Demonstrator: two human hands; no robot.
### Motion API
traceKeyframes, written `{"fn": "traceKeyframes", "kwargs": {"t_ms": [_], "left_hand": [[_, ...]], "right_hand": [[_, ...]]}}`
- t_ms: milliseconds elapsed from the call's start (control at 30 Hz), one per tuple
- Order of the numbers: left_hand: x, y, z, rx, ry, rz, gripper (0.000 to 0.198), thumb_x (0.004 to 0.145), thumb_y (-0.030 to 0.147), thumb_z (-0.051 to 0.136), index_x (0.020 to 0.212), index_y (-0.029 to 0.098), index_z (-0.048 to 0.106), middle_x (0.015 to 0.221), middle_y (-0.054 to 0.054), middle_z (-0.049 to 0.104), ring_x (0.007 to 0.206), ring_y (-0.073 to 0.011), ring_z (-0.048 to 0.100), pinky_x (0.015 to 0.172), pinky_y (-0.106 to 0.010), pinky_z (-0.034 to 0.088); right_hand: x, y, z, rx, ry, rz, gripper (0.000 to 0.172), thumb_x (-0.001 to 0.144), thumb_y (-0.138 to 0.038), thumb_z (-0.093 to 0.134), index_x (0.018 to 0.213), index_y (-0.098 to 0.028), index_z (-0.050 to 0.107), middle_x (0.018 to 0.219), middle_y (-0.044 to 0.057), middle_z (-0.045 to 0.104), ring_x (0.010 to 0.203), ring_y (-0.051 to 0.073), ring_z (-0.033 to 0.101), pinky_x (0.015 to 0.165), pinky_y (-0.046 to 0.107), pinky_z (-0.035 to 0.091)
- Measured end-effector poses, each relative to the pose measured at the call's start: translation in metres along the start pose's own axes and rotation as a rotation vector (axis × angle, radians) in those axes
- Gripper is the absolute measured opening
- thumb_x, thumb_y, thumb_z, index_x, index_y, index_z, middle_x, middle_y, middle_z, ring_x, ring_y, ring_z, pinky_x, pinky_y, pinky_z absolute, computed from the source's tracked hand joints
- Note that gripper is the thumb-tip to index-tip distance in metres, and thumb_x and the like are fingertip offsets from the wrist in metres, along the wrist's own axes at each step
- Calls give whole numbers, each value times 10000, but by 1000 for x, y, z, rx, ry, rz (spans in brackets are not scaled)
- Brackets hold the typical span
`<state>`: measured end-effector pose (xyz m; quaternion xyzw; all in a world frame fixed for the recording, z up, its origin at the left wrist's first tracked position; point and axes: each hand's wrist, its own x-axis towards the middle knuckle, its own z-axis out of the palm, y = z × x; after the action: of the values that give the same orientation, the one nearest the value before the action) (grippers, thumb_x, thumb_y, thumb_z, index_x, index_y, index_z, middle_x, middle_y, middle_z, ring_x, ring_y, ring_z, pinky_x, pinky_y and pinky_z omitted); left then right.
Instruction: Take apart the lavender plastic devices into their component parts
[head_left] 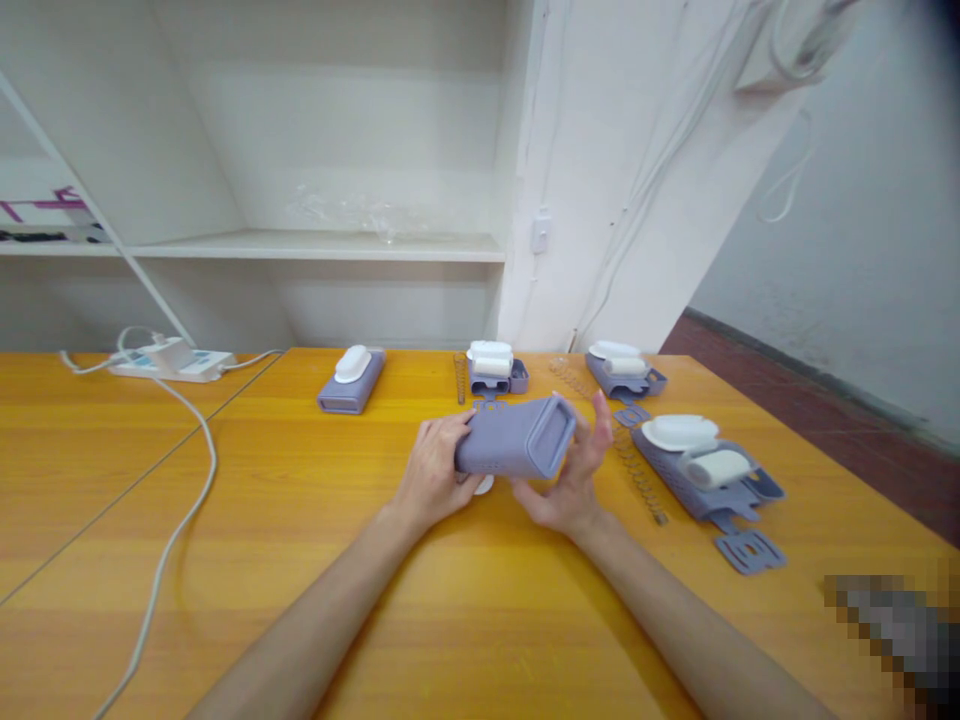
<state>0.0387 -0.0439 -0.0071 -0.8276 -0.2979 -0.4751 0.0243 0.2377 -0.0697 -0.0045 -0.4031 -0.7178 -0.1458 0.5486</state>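
My left hand (439, 470) is closed round the left end of a purple plastic case (499, 438), lifted above the table and tilted. A recessed rectangular end of the case faces right. Close to that end is my right hand (570, 480), its thumb and fingers spread apart; whether the fingers behind the case touch it, I cannot tell. A bit of a white part (484, 485) shows below the case by my left fingers. Right of my hands, a coil spring (640, 475) lies beside a purple case (675, 475) bearing a white oval piece (681, 432) and a white roller (720, 468).
Farther back lie a closed purple case (360, 385) with a white oval top, and two part sets (491, 365) (626, 370) with springs. A power strip (176, 362) and white cable (202, 440) are at left. Shelves (322, 245) stand behind. A blurred dark object (900, 630) is at lower right.
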Motion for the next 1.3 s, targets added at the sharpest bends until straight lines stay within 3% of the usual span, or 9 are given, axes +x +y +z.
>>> {"fn": "traceKeyframes", "kwargs": {"t_ms": [133,333,467,600,767,900,1000,1167,1300], "left_hand": [[0,-2,-1,-18,68,-88,476,736,201,651,1155,210,425,1200,-124,588,1114,-255,556,909,-436,440],[-4,-6,3,-12,280,-284,643,760,345,685,1294,187,363,1177,-119,549,1067,-227,574,884,-360,487],[-4,-7,3,-39,310,-263,581,849,323,571,1344,178,303,1263,-153,478,1156,-233,515,936,-379,461],[0,-8,1,-78,384,-229,450,867,307,528,1268,179,370,1259,-151,459,1212,-249,446,1008,-452,391],[4,-12,0,-120,454,-447,407,872,370,524,1220,188,414,1213,-126,482,1162,-229,481,968,-401,418],[7,-17,1,-232,521,-655,430,872,419,525,1220,206,389,1101,-91,551,1000,-178,571,759,-272,483],[7,-18,0,-234,454,-684,304,884,429,499,1083,199,497,928,-40,604,831,-149,595,693,-244,459],[7,-17,-4,-139,381,-615,251,893,410,485,964,190,583,904,-32,614,837,-158,578,762,-271,449],[9,-19,-8,-101,426,-567,233,884,390,507,951,185,594,963,-51,596,947,-177,562,871,-304,430]], "right_hand": [[6,-1,-2,50,15,-58,959,702,-281,699,1445,-288,91,1496,142,151,1343,370,274,1019,610,338],[4,9,-2,67,41,191,692,750,-302,682,1350,-186,359,1176,134,527,1033,265,550,849,427,501],[4,-4,0,237,-92,428,611,770,-381,658,1291,-164,425,1136,128,567,959,244,585,769,360,519],[9,-24,4,537,-78,680,463,812,-406,608,1188,-183,457,1049,86,600,900,201,603,755,318,520],[10,-35,10,862,-189,913,322,803,-421,620,1004,-207,486,771,-16,553,482,89,494,403,222,419],[10,-36,14,1072,-248,974,309,767,-384,664,971,-206,514,878,-1,537,622,119,560,466,248,509],[9,-34,16,1137,-235,997,293,754,-369,675,961,-205,547,944,16,533,742,146,576,525,260,541],[4,-26,17,1183,-287,1040,256,794,-419,618,929,-207,571,873,12,581,602,114,546,489,240,482],[2,-16,16,1078,-518,990,333,747,-449,680,880,-153,608,702,7,589,544,100,515,438,199,404]]}}
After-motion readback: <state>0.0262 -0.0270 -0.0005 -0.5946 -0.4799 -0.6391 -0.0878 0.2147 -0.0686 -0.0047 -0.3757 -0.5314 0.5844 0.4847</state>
